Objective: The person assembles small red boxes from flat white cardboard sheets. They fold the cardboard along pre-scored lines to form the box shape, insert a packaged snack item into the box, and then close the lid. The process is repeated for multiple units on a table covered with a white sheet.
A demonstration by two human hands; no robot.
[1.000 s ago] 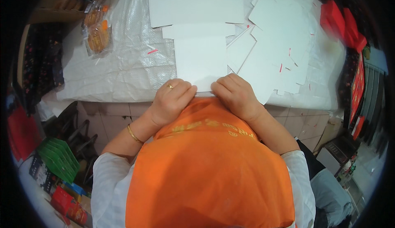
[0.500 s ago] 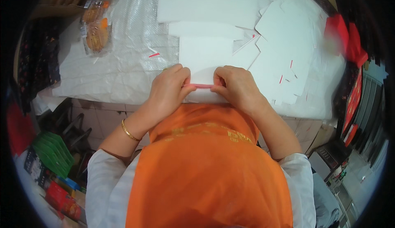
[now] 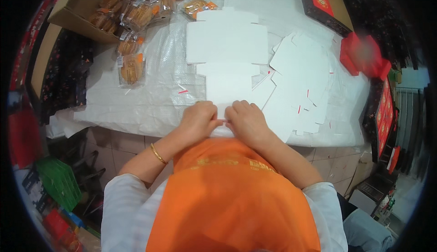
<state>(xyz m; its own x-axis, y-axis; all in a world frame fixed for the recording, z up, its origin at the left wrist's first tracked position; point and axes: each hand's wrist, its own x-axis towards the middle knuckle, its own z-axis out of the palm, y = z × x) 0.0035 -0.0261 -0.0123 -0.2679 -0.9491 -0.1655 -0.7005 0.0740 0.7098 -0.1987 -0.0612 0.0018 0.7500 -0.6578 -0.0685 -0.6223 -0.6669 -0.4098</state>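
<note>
A flat, unfolded white cardboard box [image 3: 226, 42] with notched flaps lies in front of me, its near edge at the table's front. My left hand [image 3: 199, 117] is closed in a pinch on that near edge. Close beside it, my right hand [image 3: 246, 119] pinches the same edge, thumbs nearly meeting. A thin line of pink or red shows between the thumbs; most of the edge is hidden by my fingers. To the right lies a pile of more flat white box blanks [image 3: 300, 79].
Several clear-wrapped pastries [image 3: 131, 70] lie on the left, by an open brown carton [image 3: 75, 13]. Red-and-white paper strips [image 3: 183, 91] are scattered on the plastic-covered table [image 3: 114, 120]. A red object [image 3: 364, 54] and a dark patterned box [image 3: 381, 115] stand at the right.
My view has tilted up, showing more of the far table, pastries and carton. My hands have come closer together along the edge, and the visible pink strip between them has shortened.
</note>
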